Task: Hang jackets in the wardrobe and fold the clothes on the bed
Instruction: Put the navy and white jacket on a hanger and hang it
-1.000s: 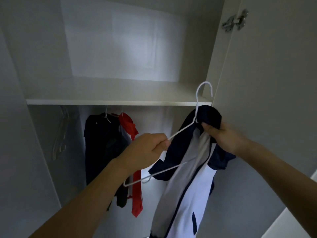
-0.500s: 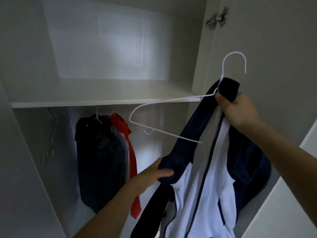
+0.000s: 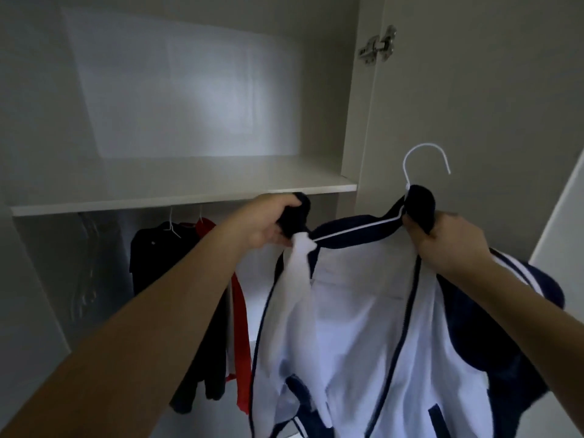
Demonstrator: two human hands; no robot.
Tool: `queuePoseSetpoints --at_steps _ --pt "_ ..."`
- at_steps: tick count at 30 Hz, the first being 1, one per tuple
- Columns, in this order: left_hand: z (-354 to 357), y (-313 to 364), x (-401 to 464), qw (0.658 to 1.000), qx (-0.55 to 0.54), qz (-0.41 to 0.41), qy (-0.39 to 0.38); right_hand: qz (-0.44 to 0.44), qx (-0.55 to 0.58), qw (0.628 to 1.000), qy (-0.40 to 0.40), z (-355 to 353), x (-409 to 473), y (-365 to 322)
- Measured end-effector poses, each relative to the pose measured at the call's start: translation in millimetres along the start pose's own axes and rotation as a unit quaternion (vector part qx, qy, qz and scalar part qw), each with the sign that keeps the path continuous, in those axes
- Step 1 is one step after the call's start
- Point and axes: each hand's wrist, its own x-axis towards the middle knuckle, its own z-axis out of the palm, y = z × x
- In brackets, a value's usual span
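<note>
A white jacket (image 3: 363,327) with navy collar, trim and sleeves is hanging open in front of the wardrobe (image 3: 189,121), draped on a white wire hanger (image 3: 423,165) whose hook is sticking up above the collar. The left hand (image 3: 268,226) is reaching forward, fingers curling round the dark shoulder fabric. The right hand (image 3: 445,238) is gripping the collar beside the hook. Farther in, under the shelf (image 3: 177,197), a black garment (image 3: 158,257) and a red garment (image 3: 240,311) are hanging.

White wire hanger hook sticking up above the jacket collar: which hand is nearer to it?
Right. The right hand grips the navy and white jacket collar just below the white wire hanger hook; the left hand grips the jacket's other shoulder, off to the left.
</note>
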Motion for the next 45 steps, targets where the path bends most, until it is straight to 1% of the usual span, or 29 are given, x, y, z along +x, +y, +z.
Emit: queuePoseSetpoints --at_steps 2,4,6,8,11,13,15,17,18,19,20,22,23,24,26,28,29,31,32,34,37,38,39,40,42,43,44,45 --pt "29 22 -9 0.996 0.052 0.029 -0.061 -0.023 0.021 0.999 -0.011 4 -4 -8" --pt "53 37 -17 0.988 0.098 0.059 -0.1 -0.058 0.042 0.997 -0.002 7 -7 -13" --pt "71 47 -18 0.982 0.124 0.102 -0.104 -0.085 0.065 0.994 0.001 7 -10 -15" --pt "83 54 -19 0.972 0.146 0.15 -0.104 -0.088 0.079 0.993 -0.023 4 -11 -16" --pt "93 60 -19 0.953 0.18 0.212 -0.117 -0.07 0.062 0.994 -0.061 8 -10 -22" --pt "95 61 -19 0.949 0.164 0.237 -0.13 -0.048 0.098 0.992 -0.065 16 -7 -28" --pt "91 56 -21 0.951 0.123 0.263 -0.111 -0.016 0.153 0.986 -0.063 20 -2 -35" --pt "78 28 -21 0.945 0.076 0.314 -0.046 0.013 0.203 0.978 -0.055 22 4 -40" --pt "70 1 -23 0.94 0.068 0.335 -0.01 0.025 0.229 0.972 -0.052 22 7 -42" --pt "63 -36 -24 0.939 0.077 0.334 0.016 0.037 0.258 0.964 -0.048 23 10 -45" --pt "59 -76 -29 0.945 0.109 0.308 0.024 0.049 0.289 0.955 -0.045 24 12 -48" --pt "60 -156 -31 0.96 0.197 0.198 0.019 0.063 0.346 0.935 -0.039 25 15 -57" --pt "64 -189 -29 0.962 0.23 0.146 0.028 0.067 0.367 0.927 -0.033 25 16 -60" --pt "70 -214 -26 0.963 0.242 0.112 0.047 0.07 0.38 0.922 -0.028 24 16 -64" --pt "79 -241 -21 0.956 0.253 0.091 0.116 0.071 0.392 0.917 -0.02 23 15 -68" --pt "84 -251 -20 0.926 0.296 0.125 0.198 0.075 0.395 0.916 -0.01 20 14 -65" --pt "85 -254 -21 0.908 0.308 0.165 0.231 0.078 0.4 0.913 -0.005 19 14 -63" --pt "85 -257 -26 0.865 0.328 0.275 0.262 0.083 0.413 0.907 0.006 15 13 -57" --pt "83 -258 -29 0.834 0.35 0.336 0.262 0.087 0.415 0.905 0.011 12 12 -54" --pt "77 -251 -31 0.778 0.403 0.426 0.224 0.095 0.416 0.904 0.021 8 10 -45" --pt "70 -238 -33 0.7 0.479 0.508 0.147 0.113 0.421 0.899 0.032 4 9 -33" --pt "72 -236 -34 0.69 0.496 0.515 0.113 0.121 0.425 0.896 0.036 2 9 -30" --pt "75 -235 -34 0.705 0.492 0.504 0.084 0.128 0.429 0.893 0.039 2 8 -28" --pt "81 -236 -34 0.738 0.472 0.478 0.07 0.133 0.432 0.891 0.04 2 8 -27" --pt "95 -237 -37 0.825 0.4 0.392 0.077 0.138 0.437 0.888 0.035 5 5 -28" --pt "104 -237 -37 0.859 0.374 0.341 0.075 0.138 0.437 0.888 0.034 6 3 -30" --pt "113 -235 -37 0.879 0.368 0.296 0.063 0.138 0.438 0.888 0.033 7 1 -31" --pt "121 -235 -37 0.884 0.376 0.272 0.047 0.137 0.44 0.887 0.033 8 -1 -32"
